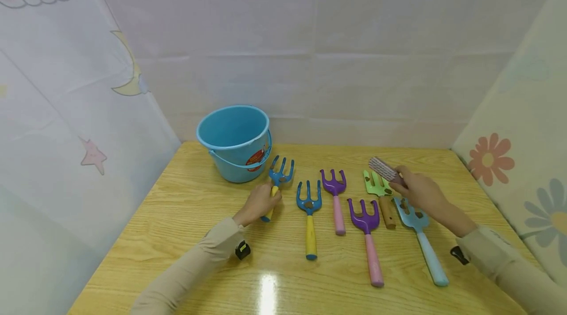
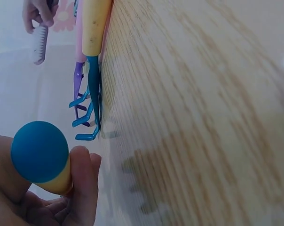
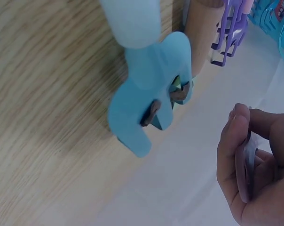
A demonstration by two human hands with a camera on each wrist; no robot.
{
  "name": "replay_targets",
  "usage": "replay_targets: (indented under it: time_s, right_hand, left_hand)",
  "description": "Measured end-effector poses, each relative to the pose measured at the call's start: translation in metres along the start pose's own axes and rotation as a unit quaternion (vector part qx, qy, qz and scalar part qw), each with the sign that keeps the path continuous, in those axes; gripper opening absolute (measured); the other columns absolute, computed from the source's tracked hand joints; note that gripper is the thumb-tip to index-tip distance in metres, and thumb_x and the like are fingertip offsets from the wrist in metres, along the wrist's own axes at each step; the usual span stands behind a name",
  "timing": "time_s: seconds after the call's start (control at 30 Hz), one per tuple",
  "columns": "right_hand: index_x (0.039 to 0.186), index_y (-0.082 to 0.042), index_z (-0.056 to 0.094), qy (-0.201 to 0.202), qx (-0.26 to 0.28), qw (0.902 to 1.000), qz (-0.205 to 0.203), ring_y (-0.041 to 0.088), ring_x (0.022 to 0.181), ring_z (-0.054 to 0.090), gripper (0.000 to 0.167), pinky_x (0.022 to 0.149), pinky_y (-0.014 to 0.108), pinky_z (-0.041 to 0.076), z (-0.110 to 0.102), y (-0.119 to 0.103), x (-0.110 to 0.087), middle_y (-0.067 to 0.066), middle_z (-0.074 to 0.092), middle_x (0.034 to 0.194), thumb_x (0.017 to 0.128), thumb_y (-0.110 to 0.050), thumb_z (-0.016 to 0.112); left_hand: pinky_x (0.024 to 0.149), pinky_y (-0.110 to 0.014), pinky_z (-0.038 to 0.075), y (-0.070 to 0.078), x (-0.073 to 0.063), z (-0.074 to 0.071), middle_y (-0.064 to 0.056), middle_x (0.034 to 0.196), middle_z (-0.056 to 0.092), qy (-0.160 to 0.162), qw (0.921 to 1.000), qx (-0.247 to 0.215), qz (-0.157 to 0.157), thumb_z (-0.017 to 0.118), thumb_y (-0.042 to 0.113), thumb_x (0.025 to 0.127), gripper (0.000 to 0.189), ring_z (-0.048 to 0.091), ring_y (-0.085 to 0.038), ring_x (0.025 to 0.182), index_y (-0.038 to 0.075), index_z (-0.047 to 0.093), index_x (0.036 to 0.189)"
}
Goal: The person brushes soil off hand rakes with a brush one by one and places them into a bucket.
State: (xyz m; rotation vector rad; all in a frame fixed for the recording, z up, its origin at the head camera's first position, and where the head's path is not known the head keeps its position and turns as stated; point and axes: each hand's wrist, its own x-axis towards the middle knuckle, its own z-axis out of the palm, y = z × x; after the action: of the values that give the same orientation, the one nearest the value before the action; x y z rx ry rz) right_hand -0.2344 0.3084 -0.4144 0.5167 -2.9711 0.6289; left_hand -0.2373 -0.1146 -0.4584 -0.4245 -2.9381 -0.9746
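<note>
Sleeves (image 1: pixel 190 266) nearest; left grip (image 1: pixel 259 203) curled round blue fork (image 1: pixel 278 177), near bucket (image 1: pixel 228 170); right grip (image 1: pixel 421 194) pinching brush (image 1: pixel 383 169); purple forks (image 1: pixel 366 224) between

A wood-grain table (image 1: pixel 177 202) bears a blue bucket (image 1: pixel 235 155) and garden forks (image 1: pixel 311 231).

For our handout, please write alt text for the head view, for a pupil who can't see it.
At a wooden table, a person's left hand holds a blue and yellow fork while the right hand holds a small brush. Five more forks lie there: one blue, two purple, one green, one light blue. A blue bucket stands behind the left hand.
</note>
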Motion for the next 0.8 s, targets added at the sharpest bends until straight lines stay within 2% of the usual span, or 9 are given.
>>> replay_targets:
  time_s: [0.13, 0.27, 0.37, 0.5, 0.63, 0.8]
  right_hand:
    - [0.134, 0.006, 0.041, -0.008, -0.004, 0.9999, -0.012, 0.012, 0.044, 0.050, 0.045, 0.041, 0.031, 0.039, 0.003, -0.007, 0.003, 0.003, 0.057, 0.064, 0.102, -0.022, 0.057]
    - [0.130, 0.006, 0.045, 0.009, -0.014, 0.9991, -0.038, 0.010, 0.044, 0.048, 0.041, 0.041, 0.030, 0.039, 0.006, -0.015, 0.005, 0.005, 0.058, 0.066, 0.100, -0.018, 0.060]
    - [0.117, 0.008, 0.049, 0.032, -0.033, 0.9969, -0.064, 0.010, 0.044, 0.046, 0.031, 0.041, 0.027, 0.037, 0.008, -0.022, 0.006, 0.006, 0.057, 0.066, 0.099, -0.013, 0.062]
    - [0.099, 0.006, 0.051, 0.045, -0.050, 0.9947, -0.078, 0.011, 0.045, 0.042, 0.018, 0.042, 0.025, 0.033, 0.011, -0.030, 0.008, 0.003, 0.049, 0.062, 0.100, -0.010, 0.060]
    - [0.092, 0.004, 0.052, 0.034, -0.057, 0.9949, -0.076, 0.011, 0.048, 0.041, 0.016, 0.044, 0.024, 0.030, 0.016, -0.034, 0.012, 0.001, 0.047, 0.063, 0.100, -0.009, 0.058]
    - [0.093, 0.002, 0.053, 0.013, -0.048, 0.9961, -0.073, 0.011, 0.051, 0.041, 0.014, 0.046, 0.025, 0.030, 0.019, -0.039, 0.015, 0.000, 0.046, 0.064, 0.102, -0.010, 0.055]
  left_hand:
    - [0.045, -0.024, 0.039, 0.001, -0.001, -0.001, -0.003, 0.066, 0.052, -0.004, 0.9999, -0.010, 0.003, 0.056, 0.010, 0.095, 0.015, 0.048, -0.012, 0.050, 0.005, 0.053, 0.081]
    - [0.044, -0.024, 0.038, 0.002, -0.002, -0.002, -0.004, 0.066, 0.051, -0.011, 0.9995, -0.028, 0.002, 0.055, 0.007, 0.096, 0.014, 0.047, -0.013, 0.048, 0.004, 0.050, 0.083]
    - [0.045, -0.023, 0.038, 0.002, -0.002, -0.002, -0.004, 0.067, 0.051, -0.020, 0.9991, -0.038, -0.002, 0.054, 0.007, 0.097, 0.012, 0.048, -0.012, 0.048, 0.003, 0.050, 0.087]
    - [0.042, -0.023, 0.041, 0.002, -0.001, -0.002, -0.009, 0.062, 0.059, -0.042, 0.9961, -0.076, -0.012, 0.051, 0.007, 0.099, 0.008, 0.054, -0.013, 0.042, 0.000, 0.051, 0.095]
    - [0.039, -0.024, 0.041, 0.003, -0.001, -0.001, -0.012, 0.056, 0.062, -0.062, 0.9928, -0.100, -0.019, 0.049, 0.008, 0.100, 0.010, 0.054, -0.015, 0.038, -0.002, 0.050, 0.100]
    - [0.038, -0.023, 0.037, 0.002, -0.002, 0.000, -0.011, 0.054, 0.060, -0.068, 0.9921, -0.103, -0.025, 0.047, 0.009, 0.101, 0.013, 0.051, -0.015, 0.038, -0.003, 0.049, 0.102]
